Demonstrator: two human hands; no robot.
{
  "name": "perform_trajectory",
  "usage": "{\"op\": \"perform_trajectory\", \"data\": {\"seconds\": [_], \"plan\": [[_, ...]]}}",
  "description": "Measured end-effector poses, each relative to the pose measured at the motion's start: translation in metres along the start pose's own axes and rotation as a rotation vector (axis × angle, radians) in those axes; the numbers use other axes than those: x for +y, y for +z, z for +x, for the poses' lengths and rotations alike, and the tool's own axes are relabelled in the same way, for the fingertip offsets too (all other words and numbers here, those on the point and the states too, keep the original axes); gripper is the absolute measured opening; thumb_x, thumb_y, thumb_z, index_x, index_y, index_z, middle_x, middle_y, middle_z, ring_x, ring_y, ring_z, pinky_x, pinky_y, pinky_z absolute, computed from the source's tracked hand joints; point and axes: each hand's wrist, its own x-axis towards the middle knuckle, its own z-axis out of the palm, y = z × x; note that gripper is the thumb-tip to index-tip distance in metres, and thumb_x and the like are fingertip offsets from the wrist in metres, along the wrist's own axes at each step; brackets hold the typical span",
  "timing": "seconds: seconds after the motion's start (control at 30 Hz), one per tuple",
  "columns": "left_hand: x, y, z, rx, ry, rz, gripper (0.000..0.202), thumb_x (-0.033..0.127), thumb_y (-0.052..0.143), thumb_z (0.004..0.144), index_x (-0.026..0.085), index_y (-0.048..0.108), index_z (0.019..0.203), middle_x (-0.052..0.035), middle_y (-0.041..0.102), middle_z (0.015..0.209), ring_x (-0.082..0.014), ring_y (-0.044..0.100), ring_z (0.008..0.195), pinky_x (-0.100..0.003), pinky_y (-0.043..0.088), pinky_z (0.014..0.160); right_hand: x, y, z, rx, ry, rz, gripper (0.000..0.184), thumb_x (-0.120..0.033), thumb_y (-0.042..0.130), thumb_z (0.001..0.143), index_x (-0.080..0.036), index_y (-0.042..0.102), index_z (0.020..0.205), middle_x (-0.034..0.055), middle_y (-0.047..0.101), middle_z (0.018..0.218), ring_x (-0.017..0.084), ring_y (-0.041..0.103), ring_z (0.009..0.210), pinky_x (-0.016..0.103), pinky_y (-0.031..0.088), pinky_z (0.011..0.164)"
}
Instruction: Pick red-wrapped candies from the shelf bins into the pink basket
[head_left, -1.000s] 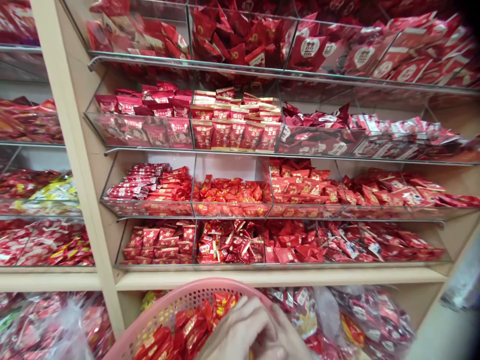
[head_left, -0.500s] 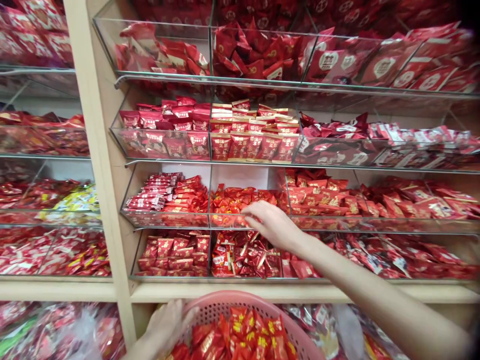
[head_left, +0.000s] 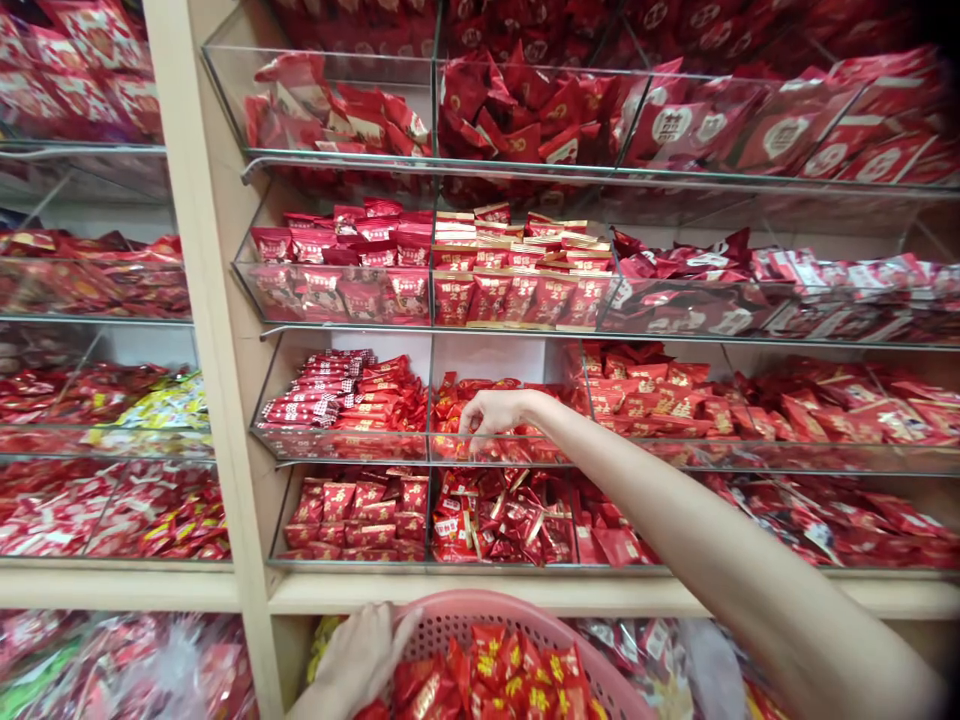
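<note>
My right hand [head_left: 491,412] reaches over the clear front panel into a bin in the middle row. Its fingers curl down onto small red-wrapped candies [head_left: 450,393]; the fingertips are partly hidden, so what they pinch cannot be made out. My left hand [head_left: 364,650] is closed on the left rim of a pink perforated plastic basket [head_left: 517,603], thumb along the edge. Inside the basket lies a heap of shiny red packets [head_left: 510,670] with yellow lettering. The basket's near side is cut off by the bottom of the view.
Clear acrylic bins [head_left: 337,450] full of red packets fill the shelves, with dividers and raised front panels. A wooden post [head_left: 217,300] stands at the left. Below the wooden ledge [head_left: 465,597] lie bagged goods [head_left: 150,665].
My right hand has moved slightly left and dipped over the panel into the bin, its fingers bending downward. My left hand stays at the basket rim. The view has shifted slightly.
</note>
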Motion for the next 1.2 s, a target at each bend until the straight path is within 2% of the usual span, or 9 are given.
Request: {"op": "perform_trajectory", "data": {"seconds": [0.13,0.3,0.43,0.57,0.7,0.83,1.03,1.2], "plan": [[-0.001,0.0,0.0,0.008,0.03,0.011,0.055,0.042,0.017,0.089,0.013,0.059,0.109,-0.0172,0.065,0.097,-0.0302,0.061,0.094,-0.041,0.045,0.079,0.002,0.002,0.007,-0.003,-0.033,-0.004,0.036,-0.029,0.082,0.043,-0.019,0.073,0.076,-0.0037,0.065,0.065,0.011,0.054,0.061,0.019,0.038,0.051],[-0.006,0.001,-0.001,-0.02,0.113,0.002,0.048,0.033,0.025,0.087,0.019,0.052,0.124,-0.0189,0.061,0.109,-0.0322,0.057,0.099,-0.044,0.044,0.082,-0.001,0.008,0.011,0.062,-0.085,0.0,0.026,-0.026,0.075,0.055,-0.018,0.072,0.08,-0.0022,0.067,0.069,0.011,0.057,0.063,0.019,0.04,0.056],[-0.007,0.006,0.0,0.009,0.05,-0.071,0.049,0.041,0.025,0.086,0.017,0.059,0.113,-0.0179,0.063,0.104,-0.0308,0.057,0.099,-0.041,0.042,0.083,-0.002,0.012,0.014,0.178,-0.112,0.013,0.018,-0.017,0.066,0.064,-0.014,0.073,0.08,0.0009,0.069,0.076,0.013,0.059,0.071,0.02,0.042,0.065],[-0.006,0.009,0.003,0.015,-0.02,-0.081,0.053,0.045,0.022,0.086,0.014,0.062,0.101,-0.017,0.065,0.095,-0.0293,0.059,0.096,-0.04,0.042,0.081,0.001,0.019,0.015,0.24,-0.092,0.066,0.021,-0.01,0.059,0.065,-0.012,0.073,0.081,0.0027,0.07,0.076,0.015,0.061,0.073,0.021,0.043,0.067],[-0.007,0.012,0.003,0.036,0.002,-0.064,0.053,0.044,0.021,0.087,0.013,0.062,0.101,-0.0169,0.066,0.095,-0.0284,0.059,0.095,-0.039,0.042,0.081,0.003,0.025,0.013,0.261,-0.071,0.16,0.023,-0.012,0.055,0.068,-0.011,0.073,0.082,0.002,0.071,0.076,0.014,0.061,0.071,0.019,0.044,0.065],[-0.009,0.013,0.003,0.048,0.032,-0.043,0.055,0.046,0.02,0.087,0.014,0.061,0.104,-0.0169,0.065,0.097,-0.0287,0.06,0.095,-0.038,0.042,0.081,0.004,0.026,0.013,0.248,-0.061,0.246,0.015,-0.019,0.061,0.066,-0.012,0.072,0.074,-0.0003,0.068,0.067,0.012,0.059,0.064,0.019,0.044,0.061],[-0.003,0.003,-0.001,0.023,-0.012,-0.07,0.055,0.048,0.022,0.086,0.014,0.06,0.106,-0.0176,0.065,0.099,-0.0293,0.06,0.096,-0.039,0.042,0.083,0.004,0.028,0.013,0.29,-0.065,0.349,0.006,-0.017,0.064,0.059,-0.012,0.068,0.061,-0.0025,0.062,0.055,0.01,0.054,0.056,0.019,0.042,0.056],[0.005,-0.014,-0.007,0.004,-0.043,-0.067,0.054,0.048,0.023,0.086,0.014,0.061,0.104,-0.0176,0.066,0.097,-0.0287,0.061,0.095,-0.039,0.043,0.083,0.004,0.028,0.01,0.477,-0.069,0.438,0.007,-0.017,0.056,0.061,-0.013,0.062,0.062,-0.0021,0.061,0.06,0.01,0.053,0.06,0.021,0.042,0.061]]}}
